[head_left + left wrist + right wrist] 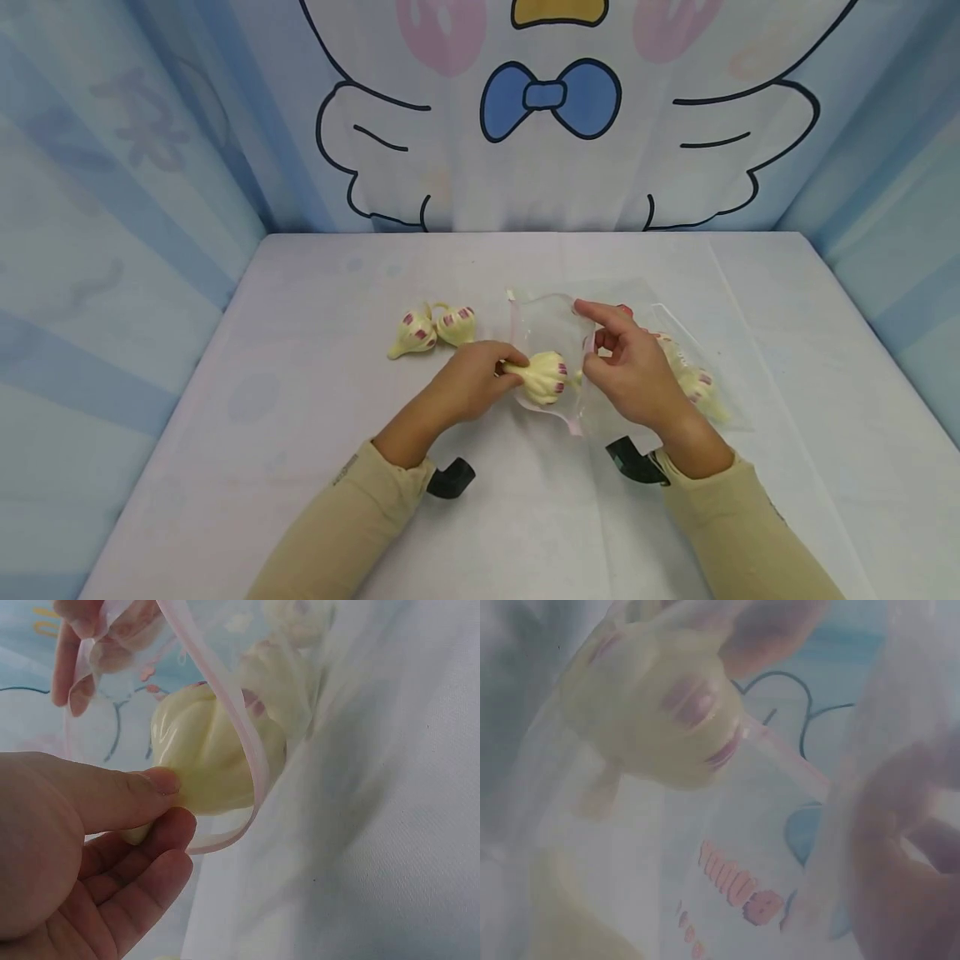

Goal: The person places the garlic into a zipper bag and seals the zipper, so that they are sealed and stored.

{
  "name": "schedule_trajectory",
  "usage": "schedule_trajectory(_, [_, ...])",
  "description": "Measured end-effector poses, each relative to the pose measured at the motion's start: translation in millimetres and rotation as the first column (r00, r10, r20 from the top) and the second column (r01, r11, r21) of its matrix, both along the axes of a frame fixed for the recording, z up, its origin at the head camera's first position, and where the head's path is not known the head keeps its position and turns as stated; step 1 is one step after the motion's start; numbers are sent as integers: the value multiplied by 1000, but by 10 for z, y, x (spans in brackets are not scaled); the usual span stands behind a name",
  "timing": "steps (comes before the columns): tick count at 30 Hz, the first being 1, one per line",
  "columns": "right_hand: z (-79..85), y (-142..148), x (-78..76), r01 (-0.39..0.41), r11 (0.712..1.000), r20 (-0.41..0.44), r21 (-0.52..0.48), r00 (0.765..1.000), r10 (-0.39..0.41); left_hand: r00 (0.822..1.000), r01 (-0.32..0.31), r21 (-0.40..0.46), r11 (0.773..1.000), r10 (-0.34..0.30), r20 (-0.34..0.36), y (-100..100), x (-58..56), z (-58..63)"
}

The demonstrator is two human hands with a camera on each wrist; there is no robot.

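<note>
My left hand (472, 379) pinches an artificial garlic bulb (546, 379) by its stem, at the pink-edged mouth of a clear zip bag (551, 321). In the left wrist view, the cream bulb (202, 746) sits partly behind the bag's pink rim (251, 746). My right hand (633, 367) grips the mouth's other edge between thumb and fingers, with the index finger stretched along it. More garlic bulbs (697, 385) lie inside the bag, partly hidden by the right hand. Through hazy plastic, the right wrist view shows a purple-marked bulb (675, 712).
Two more garlic bulbs (415, 333) with purple marks lie left of the bag, joined by a loop of cord. A white cloth (300, 483) covers the table. Printed curtains (555, 183) stand behind and at both sides.
</note>
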State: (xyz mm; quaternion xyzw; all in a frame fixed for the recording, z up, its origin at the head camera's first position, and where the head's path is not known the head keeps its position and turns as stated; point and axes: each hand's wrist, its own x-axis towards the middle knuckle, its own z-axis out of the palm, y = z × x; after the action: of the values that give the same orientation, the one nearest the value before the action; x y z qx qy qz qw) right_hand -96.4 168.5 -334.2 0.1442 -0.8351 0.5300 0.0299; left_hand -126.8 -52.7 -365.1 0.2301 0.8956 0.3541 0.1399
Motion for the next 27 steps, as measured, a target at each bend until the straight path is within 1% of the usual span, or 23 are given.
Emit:
schedule_trajectory(3, [3, -2, 0, -2, 1000, 7, -3, 1000, 2, 1000, 0, -16, 1000, 0, -21, 0, -10, 0])
schedule_trajectory(9, [-9, -1, -20, -18, 1000, 1, -23, 1000, 18, 997, 36, -31, 999, -39, -73, 21, -14, 18])
schedule_trajectory(12, [-20, -4, -31, -24, 999, -8, -28, 1000, 24, 994, 49, -27, 998, -52, -99, 48, -16, 15])
schedule_trajectory(14, [-16, -5, -35, -26, 999, -11, -28, 1000, 25, 993, 47, -12, 999, -48, -112, 72, -19, 10])
schedule_trajectory(18, [-6, -5, -35, -28, 999, -8, -32, 1000, 28, 993, 22, 13, 1000, -20, -113, 124, -19, 11])
schedule_trajectory(21, [-8, -2, -38, -31, 998, -13, -47, 999, 30, 995, 3, 23, 1000, 0, -96, 165, -17, 10])
schedule_trajectory(24, [-16, 2, -44, -37, 997, -21, -64, 999, 36, 995, 3, 30, 1000, 0, -100, 196, -6, 8])
schedule_trajectory(27, [-16, 2, -41, -39, 997, -17, -72, 999, 38, 997, 11, 30, 999, -8, -80, 209, 14, 9])
